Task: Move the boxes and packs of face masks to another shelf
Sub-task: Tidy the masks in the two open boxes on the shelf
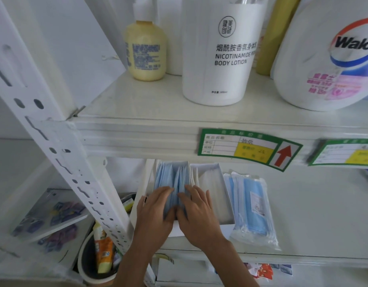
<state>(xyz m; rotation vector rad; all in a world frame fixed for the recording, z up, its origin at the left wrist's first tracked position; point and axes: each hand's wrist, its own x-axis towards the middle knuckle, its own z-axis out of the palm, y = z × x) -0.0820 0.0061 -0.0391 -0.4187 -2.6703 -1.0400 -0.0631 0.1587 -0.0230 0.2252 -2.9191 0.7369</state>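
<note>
An open white box [146, 183] packed with blue face masks [171, 176] stands at the left end of the lower shelf [313, 214]. My left hand [156, 212] and my right hand [197, 214] lie side by side on top of those masks, fingers fairly straight, thumbs meeting near the box's front edge. Right of it is a second open white box [224, 183] holding white masks. A clear pack of blue masks [253, 206] lies flat beside that box.
The upper shelf [137, 125] carries a yellow bottle [145, 50], a white body lotion bottle [218, 52] and a Walch jug [328, 59]. A perforated white upright [60, 146] runs along the left. A basket of tubes [100, 251] sits below left.
</note>
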